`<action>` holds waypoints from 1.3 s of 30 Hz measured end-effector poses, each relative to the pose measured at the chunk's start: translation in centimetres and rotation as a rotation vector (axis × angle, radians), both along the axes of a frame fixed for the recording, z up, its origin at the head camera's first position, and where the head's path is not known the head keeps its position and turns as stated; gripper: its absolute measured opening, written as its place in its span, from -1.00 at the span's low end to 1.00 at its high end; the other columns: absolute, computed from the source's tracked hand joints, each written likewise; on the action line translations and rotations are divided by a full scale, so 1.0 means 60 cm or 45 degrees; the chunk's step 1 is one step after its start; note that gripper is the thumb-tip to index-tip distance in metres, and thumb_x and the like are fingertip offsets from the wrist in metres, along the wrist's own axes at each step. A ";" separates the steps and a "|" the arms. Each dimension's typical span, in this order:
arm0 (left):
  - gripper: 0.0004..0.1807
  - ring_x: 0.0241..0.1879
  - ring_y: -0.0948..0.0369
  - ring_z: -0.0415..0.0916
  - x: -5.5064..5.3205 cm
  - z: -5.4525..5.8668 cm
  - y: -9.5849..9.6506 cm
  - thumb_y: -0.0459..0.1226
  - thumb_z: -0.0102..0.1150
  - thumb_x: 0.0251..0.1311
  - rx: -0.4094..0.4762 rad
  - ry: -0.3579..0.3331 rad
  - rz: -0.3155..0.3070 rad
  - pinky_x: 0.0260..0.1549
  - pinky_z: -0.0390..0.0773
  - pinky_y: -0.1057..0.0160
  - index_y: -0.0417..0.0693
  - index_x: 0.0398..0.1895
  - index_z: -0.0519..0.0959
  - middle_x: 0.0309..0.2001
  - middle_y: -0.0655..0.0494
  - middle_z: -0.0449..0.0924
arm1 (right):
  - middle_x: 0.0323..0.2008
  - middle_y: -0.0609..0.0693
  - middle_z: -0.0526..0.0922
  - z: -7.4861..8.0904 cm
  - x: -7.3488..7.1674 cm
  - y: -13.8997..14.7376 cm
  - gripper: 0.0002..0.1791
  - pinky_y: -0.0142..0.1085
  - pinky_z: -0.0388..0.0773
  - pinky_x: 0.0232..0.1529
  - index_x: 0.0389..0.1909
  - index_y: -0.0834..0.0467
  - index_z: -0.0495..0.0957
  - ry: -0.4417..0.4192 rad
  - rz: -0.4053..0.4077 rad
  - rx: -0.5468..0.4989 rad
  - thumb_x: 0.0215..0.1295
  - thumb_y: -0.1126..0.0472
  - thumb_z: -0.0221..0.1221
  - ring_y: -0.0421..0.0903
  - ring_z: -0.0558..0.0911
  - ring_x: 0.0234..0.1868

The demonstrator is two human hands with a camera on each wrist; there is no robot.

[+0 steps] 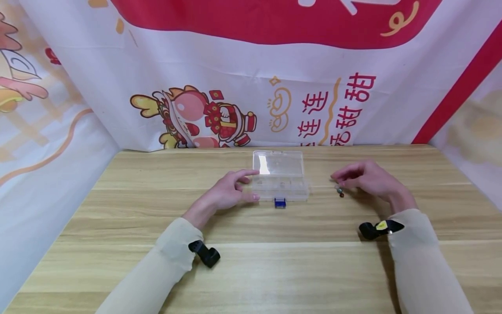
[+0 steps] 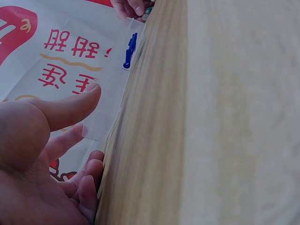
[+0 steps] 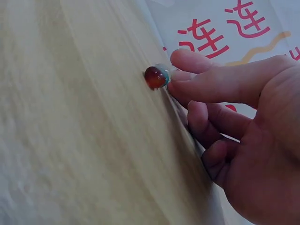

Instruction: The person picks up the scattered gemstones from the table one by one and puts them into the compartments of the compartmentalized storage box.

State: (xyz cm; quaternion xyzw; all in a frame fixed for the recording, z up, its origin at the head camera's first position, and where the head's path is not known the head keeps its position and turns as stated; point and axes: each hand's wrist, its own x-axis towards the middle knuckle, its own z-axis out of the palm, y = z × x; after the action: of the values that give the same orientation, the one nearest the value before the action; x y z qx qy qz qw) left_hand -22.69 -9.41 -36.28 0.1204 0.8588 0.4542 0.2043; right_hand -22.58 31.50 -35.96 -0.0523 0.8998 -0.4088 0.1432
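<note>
A clear plastic box (image 1: pixel 277 196) lies on the table with its transparent lid (image 1: pixel 280 162) raised at the back and a blue latch (image 1: pixel 280 203) at the front. My left hand (image 1: pixel 227 190) is at the box's left end, thumb by the front corner and extended index finger by the lid's edge. Right of the box, my right hand (image 1: pixel 368 179) is low over the table, its thumb and fingertips right beside several small round beads. A dark red bead (image 3: pixel 154 78) is nearest the right wrist camera; a teal bead (image 3: pixel 165 76) and a clear one are partly behind it.
The wood-grain table (image 1: pixel 251 270) reaches back to a white and red printed cloth (image 1: pixel 235 56) hanging behind it. More printed cloth hangs at both sides. Each forearm wears a black wrist camera over a pale sleeve (image 1: pixel 423 257).
</note>
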 end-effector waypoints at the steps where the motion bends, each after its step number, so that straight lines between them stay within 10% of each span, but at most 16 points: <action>1: -0.21 0.13 0.04 0.42 0.000 0.000 0.000 -0.14 0.51 0.25 -0.002 0.000 0.001 0.13 0.43 0.10 0.41 0.54 0.42 0.44 -0.01 0.43 | 0.22 0.08 0.74 -0.001 0.000 0.001 -0.65 -0.33 0.49 -0.06 0.21 0.06 0.73 -0.001 0.008 -0.002 0.45 0.20 0.33 -0.08 0.53 0.03; 39: -0.19 0.14 0.05 0.42 0.001 0.003 0.003 -0.14 0.53 0.23 -0.004 -0.005 0.006 0.13 0.44 0.11 0.40 0.54 0.43 0.44 -0.01 0.43 | 0.01 0.08 0.72 -0.010 -0.004 0.000 -0.67 -0.34 0.51 -0.09 0.13 0.06 0.75 -0.016 -0.044 0.043 0.43 0.06 0.37 -0.05 0.52 -0.06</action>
State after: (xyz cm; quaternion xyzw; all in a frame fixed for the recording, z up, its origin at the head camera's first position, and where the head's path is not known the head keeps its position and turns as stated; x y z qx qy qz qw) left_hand -22.64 -9.21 -36.12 0.1174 0.8593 0.4535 0.2051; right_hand -22.80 31.49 -36.54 -0.0318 0.9065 -0.3962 0.1427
